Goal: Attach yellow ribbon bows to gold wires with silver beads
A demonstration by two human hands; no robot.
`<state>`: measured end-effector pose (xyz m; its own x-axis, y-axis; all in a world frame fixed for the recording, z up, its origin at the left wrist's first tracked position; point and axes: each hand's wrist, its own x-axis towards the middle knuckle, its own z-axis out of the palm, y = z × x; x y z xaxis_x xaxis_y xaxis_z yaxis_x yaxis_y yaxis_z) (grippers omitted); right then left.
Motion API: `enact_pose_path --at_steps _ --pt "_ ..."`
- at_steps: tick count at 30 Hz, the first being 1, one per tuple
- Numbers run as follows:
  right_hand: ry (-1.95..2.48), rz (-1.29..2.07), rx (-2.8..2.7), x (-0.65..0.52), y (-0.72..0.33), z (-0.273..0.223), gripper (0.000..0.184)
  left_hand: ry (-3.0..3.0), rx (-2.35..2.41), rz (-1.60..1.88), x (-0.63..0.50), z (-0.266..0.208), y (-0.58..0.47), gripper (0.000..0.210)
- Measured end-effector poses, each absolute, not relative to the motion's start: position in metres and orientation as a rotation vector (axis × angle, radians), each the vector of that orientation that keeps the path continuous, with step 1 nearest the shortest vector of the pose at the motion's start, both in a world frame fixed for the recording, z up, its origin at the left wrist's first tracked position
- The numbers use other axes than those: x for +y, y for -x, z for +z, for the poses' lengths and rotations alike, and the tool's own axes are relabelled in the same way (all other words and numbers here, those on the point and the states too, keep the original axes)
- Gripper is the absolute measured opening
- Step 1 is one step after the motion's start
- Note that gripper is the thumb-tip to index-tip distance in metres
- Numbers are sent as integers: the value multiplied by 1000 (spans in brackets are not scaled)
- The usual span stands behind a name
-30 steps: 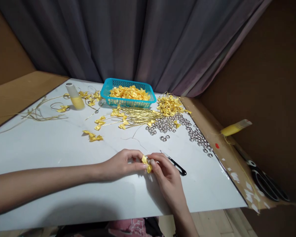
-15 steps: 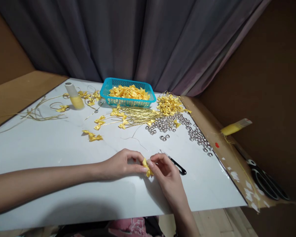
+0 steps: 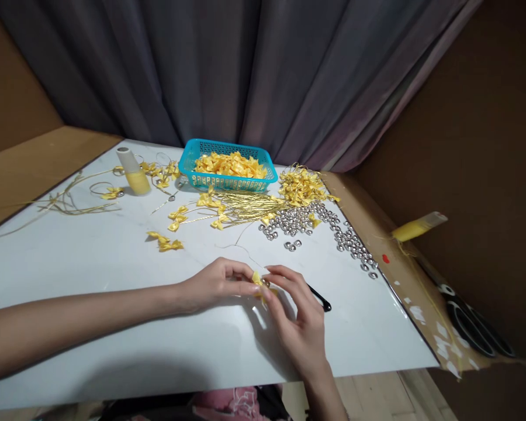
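In the head view, my left hand [image 3: 214,283] pinches a small yellow ribbon bow [image 3: 256,278] between thumb and fingertips, just above the table. My right hand [image 3: 296,307] meets it from the right, thumb and fingertips closed at the bow's other side. A small shiny silver bead [image 3: 266,282] shows between the right fingertips, against the bow. Fingers hide much of the bow. Partly behind my right hand lies a thin tool with a black handle [image 3: 321,298]. A thin thread [image 3: 245,250] lies beyond the hands.
A blue basket [image 3: 228,182] holds yellow bows at the back. Gold cords [image 3: 249,206], silver beads [image 3: 293,219] and a pile of corded bows [image 3: 302,186] lie nearby. A spool of yellow thread [image 3: 137,181] stands left. Scissors [image 3: 469,327] lie on cardboard at right.
Both hands have shifted slightly upward with the bow. My right fingers have stretched over it, and a silver bead now shows at the bow. The right hand covers more of the black-handled tool.
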<state>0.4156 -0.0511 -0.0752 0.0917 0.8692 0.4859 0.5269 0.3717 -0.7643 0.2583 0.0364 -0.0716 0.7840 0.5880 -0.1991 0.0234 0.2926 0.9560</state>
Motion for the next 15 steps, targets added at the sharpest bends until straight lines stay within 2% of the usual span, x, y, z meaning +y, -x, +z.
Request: enact_pose_path --at_steps 4,6,10,15 --pt "1220 287 -1727 -51 -415 -79 35 -1137 584 454 40 -74 -258 10" --pt "1236 267 -1736 -51 -416 -80 40 -1127 583 461 40 -75 -258 9" --pt "1245 280 -1740 -51 -416 -80 34 -1124 559 417 40 -74 -258 13" --pt "1313 453 -1577 -51 -417 -77 24 -1143 602 406 41 -72 -259 12"
